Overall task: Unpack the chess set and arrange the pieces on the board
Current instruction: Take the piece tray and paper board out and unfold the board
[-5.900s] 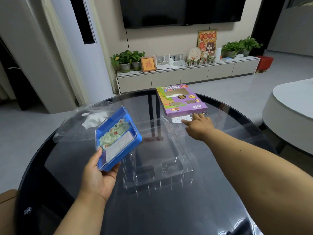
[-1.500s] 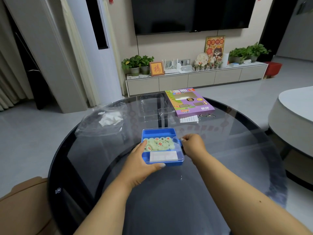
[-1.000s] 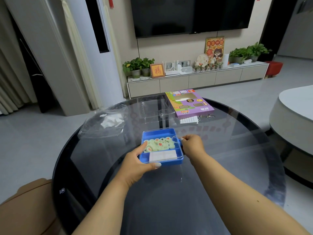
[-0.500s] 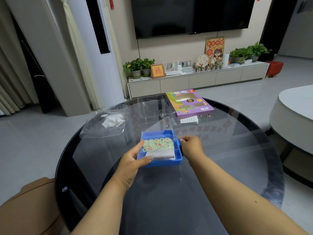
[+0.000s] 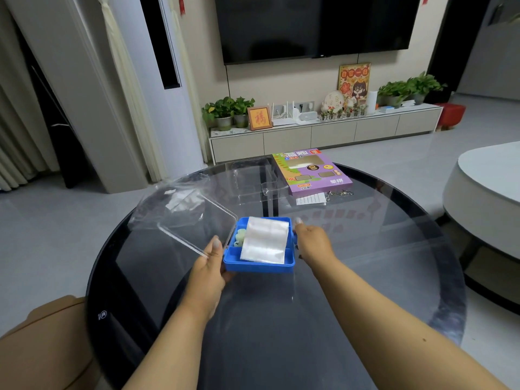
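Blue box point(image 5: 259, 266) sitting open on desk point(image 5: 365, 249), clear lid point(image 5: 194, 220) swinging left.
Left hand point(image 5: 209, 266) gripping the box's left side; right hand point(image 5: 312, 243) curling fingers on its right edge; folded sheet point(image 5: 266, 240) lying between them.

A single head-worn wide-angle view looks forward and down from the near edge of the round glass table point(image 5: 351, 277), close over both forearms. It faces the far edge and, beyond that, the wall with the television point(image 5: 312, 23). Straight lines bow toward the frame's sides.
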